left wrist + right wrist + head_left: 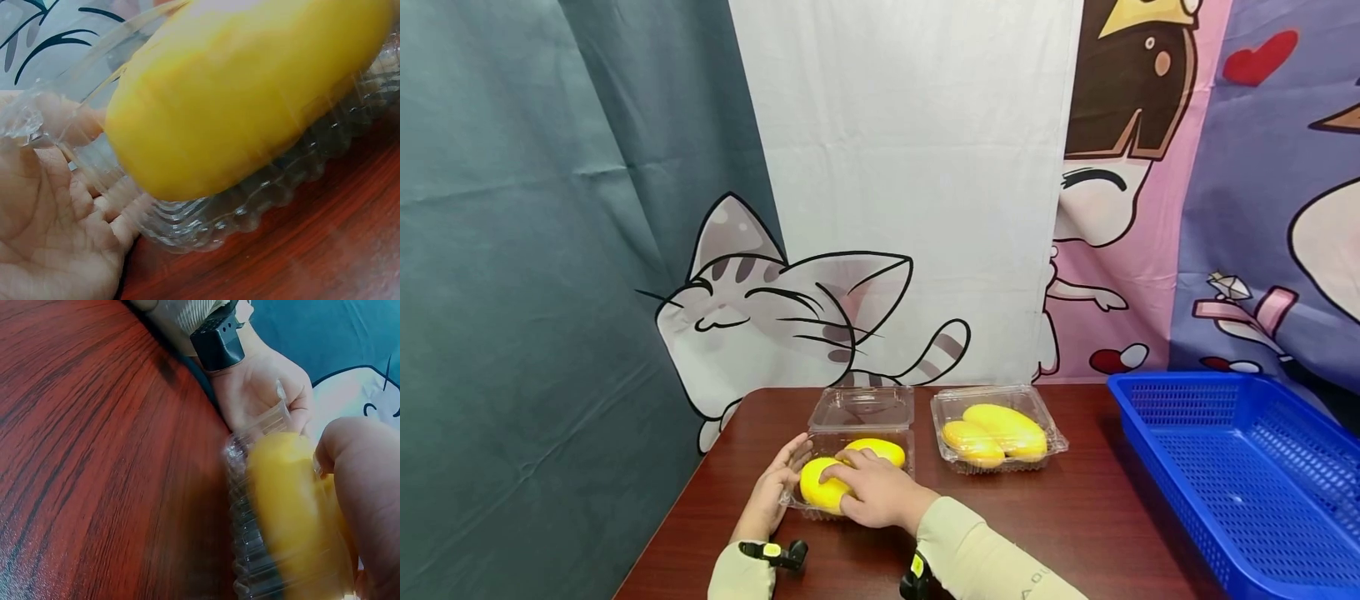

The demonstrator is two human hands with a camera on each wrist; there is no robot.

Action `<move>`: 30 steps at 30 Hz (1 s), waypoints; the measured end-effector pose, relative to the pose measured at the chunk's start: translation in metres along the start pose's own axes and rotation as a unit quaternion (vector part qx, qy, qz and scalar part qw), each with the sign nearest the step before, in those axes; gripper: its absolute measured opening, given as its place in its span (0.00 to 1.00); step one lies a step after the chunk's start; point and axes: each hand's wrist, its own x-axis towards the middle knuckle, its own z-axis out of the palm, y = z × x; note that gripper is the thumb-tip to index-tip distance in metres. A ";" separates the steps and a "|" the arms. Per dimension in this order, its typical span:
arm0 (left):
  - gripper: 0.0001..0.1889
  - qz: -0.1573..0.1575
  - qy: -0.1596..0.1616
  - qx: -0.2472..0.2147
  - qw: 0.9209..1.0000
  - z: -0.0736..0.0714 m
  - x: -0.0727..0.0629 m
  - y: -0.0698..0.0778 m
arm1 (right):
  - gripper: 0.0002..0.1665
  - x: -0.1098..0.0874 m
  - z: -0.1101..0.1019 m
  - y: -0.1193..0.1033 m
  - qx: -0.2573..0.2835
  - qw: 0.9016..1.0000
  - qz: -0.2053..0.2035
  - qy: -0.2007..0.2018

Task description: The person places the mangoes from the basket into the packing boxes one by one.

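An open clear plastic clamshell box (797, 505) holds two yellow mangoes. My right hand (880, 490) reaches in from the right and grips the near mango (822, 483), thumb on the near side and fingers over its top. Behind it lies the far mango (880, 451), partly covered by that hand. Along the left wall of the box stands my left hand (772, 490), palm toward the plastic and fingers extended. In the left wrist view, the near mango (237, 106) sits inside the ribbed wall, with the left hand (56, 231) outside it.
To the right is a closed clear box (951, 458) with two mangoes inside. A blue plastic basket (1157, 483) stands at the table's right side. The open box's lid (861, 408) tilts back toward the printed curtain (910, 167) behind the brown table (700, 500).
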 end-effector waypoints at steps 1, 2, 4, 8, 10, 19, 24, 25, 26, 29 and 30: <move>0.42 -0.001 -0.010 0.001 1.000 -0.001 -0.001 0.001 | 0.26 -0.001 0.000 0.001 0.001 1.000 -0.004 0.007; 0.43 -0.005 -0.020 0.001 1.000 -0.002 -0.002 0.002 | 0.25 -0.003 -0.001 0.001 0.003 1.000 -0.008 0.019; 0.45 -0.019 -0.041 0.002 0.999 -0.006 -0.005 0.005 | 0.23 -0.007 -0.002 0.004 0.012 0.998 -0.010 0.060; 0.49 -0.062 -0.078 0.003 0.995 -0.016 -0.012 0.015 | 0.17 -0.017 -0.006 0.014 0.066 0.978 0.030 0.195; 0.48 -0.080 -0.097 0.008 0.992 -0.020 -0.014 0.019 | 0.16 -0.023 -0.008 0.020 0.105 0.957 0.076 0.261; 0.34 -0.111 -0.108 0.038 0.987 -0.024 -0.013 0.026 | 0.26 -0.043 0.012 0.034 0.240 0.879 0.202 0.359; 0.34 -0.108 -0.082 0.037 0.990 -0.019 -0.012 0.025 | 0.34 -0.044 0.019 0.033 0.278 0.867 0.211 0.356; 0.33 -0.101 -0.076 0.026 0.992 -0.017 -0.011 0.025 | 0.37 -0.044 0.020 0.032 0.289 0.865 0.220 0.345; 0.33 -0.091 -0.072 0.014 0.993 -0.014 -0.010 0.024 | 0.40 -0.044 0.022 0.032 0.303 0.863 0.232 0.331; 0.33 -0.060 -0.059 -0.031 0.996 -0.007 -0.007 0.020 | 0.50 -0.045 0.028 0.032 0.380 0.840 0.258 0.287; 0.33 -0.052 -0.054 -0.043 0.996 -0.005 -0.005 0.018 | 0.52 -0.045 0.029 0.032 0.411 0.828 0.263 0.275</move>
